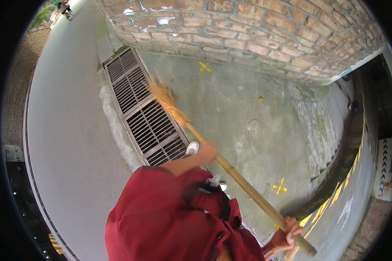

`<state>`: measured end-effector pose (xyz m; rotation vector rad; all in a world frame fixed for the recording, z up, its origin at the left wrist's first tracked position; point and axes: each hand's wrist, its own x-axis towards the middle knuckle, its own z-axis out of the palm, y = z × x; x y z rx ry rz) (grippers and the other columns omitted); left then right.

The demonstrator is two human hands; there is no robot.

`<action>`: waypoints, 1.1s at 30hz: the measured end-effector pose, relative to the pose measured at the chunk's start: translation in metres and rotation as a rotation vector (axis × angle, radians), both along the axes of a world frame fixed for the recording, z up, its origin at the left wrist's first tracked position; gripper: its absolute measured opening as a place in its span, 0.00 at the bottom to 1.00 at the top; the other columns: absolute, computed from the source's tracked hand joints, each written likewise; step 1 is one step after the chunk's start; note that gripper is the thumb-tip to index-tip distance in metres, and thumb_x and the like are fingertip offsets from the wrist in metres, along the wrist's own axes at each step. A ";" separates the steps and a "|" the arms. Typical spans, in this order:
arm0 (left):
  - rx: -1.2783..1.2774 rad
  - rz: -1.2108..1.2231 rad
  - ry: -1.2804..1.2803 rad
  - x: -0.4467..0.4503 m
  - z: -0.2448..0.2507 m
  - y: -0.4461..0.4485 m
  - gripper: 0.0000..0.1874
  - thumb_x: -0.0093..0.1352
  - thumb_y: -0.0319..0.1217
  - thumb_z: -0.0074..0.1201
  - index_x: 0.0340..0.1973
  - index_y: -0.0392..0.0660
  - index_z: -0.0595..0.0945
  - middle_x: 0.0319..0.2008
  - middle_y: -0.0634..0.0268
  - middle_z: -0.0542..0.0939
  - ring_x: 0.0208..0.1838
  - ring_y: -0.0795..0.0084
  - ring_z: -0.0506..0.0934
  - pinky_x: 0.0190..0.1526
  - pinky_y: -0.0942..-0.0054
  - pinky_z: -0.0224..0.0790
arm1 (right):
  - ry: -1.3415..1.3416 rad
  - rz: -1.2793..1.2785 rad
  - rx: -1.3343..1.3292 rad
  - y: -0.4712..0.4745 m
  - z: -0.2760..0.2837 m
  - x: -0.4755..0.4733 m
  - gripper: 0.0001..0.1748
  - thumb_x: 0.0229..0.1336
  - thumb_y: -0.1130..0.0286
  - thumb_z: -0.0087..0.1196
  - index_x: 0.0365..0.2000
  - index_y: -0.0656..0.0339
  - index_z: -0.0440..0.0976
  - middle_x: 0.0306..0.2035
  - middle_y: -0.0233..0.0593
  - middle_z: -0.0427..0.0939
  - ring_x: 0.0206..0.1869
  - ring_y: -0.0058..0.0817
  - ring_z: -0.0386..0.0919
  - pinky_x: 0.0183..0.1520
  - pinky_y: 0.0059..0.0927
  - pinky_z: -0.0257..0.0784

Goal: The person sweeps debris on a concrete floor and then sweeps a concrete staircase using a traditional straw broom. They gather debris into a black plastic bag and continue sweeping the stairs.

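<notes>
A straw broom [170, 102] with a long bamboo handle [248, 186] slants across the view. My left hand [209, 152] grips the handle below the bristles. Near the handle's butt end, my right hand [285, 235] is wrapped around it. The blurred bristles lie over the edge of a rusty metal drain grate [153, 127] and the concrete floor [235, 130] beside it. Red clothing [160, 212] covers my body. One white shoe [192, 147] shows at the grate's lower end, and part of the other shoe [222, 186] shows farther right.
A stone-block wall [248, 32] borders the concrete. Yellow crosses [204, 67] mark the floor. At right, stepped edges [328, 163] adjoin a yellow-and-black striped ledge [341, 192]; another broom [321, 210] leans there. Across the grate runs a paved road [68, 114] with a distant rider [65, 9].
</notes>
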<state>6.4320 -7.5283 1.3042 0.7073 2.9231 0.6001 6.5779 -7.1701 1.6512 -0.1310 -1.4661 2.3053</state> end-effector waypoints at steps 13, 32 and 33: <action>0.471 -0.532 -0.091 0.020 0.103 0.351 0.04 0.58 0.22 0.55 0.28 0.44 0.80 0.33 0.57 0.81 0.47 0.55 0.76 0.52 0.57 0.63 | 0.184 -0.563 0.231 0.107 0.102 0.213 0.06 0.47 0.71 0.59 0.25 0.54 0.71 0.24 0.29 0.62 0.36 0.32 0.62 0.48 0.44 0.59; 0.269 0.046 0.107 -0.162 0.035 0.237 0.07 0.54 0.22 0.55 0.29 0.42 0.76 0.32 0.52 0.77 0.44 0.48 0.75 0.50 0.53 0.64 | -0.014 -0.301 -0.151 0.157 -0.015 -0.079 0.18 0.36 0.72 0.67 0.24 0.54 0.65 0.21 0.29 0.66 0.28 0.28 0.62 0.46 0.41 0.61; 0.329 0.011 0.096 -0.173 0.027 0.257 0.09 0.53 0.22 0.57 0.28 0.42 0.75 0.32 0.52 0.76 0.43 0.48 0.74 0.49 0.53 0.64 | -0.013 -0.352 -0.174 0.170 -0.013 -0.084 0.17 0.36 0.73 0.65 0.23 0.55 0.65 0.22 0.29 0.66 0.30 0.29 0.62 0.46 0.42 0.60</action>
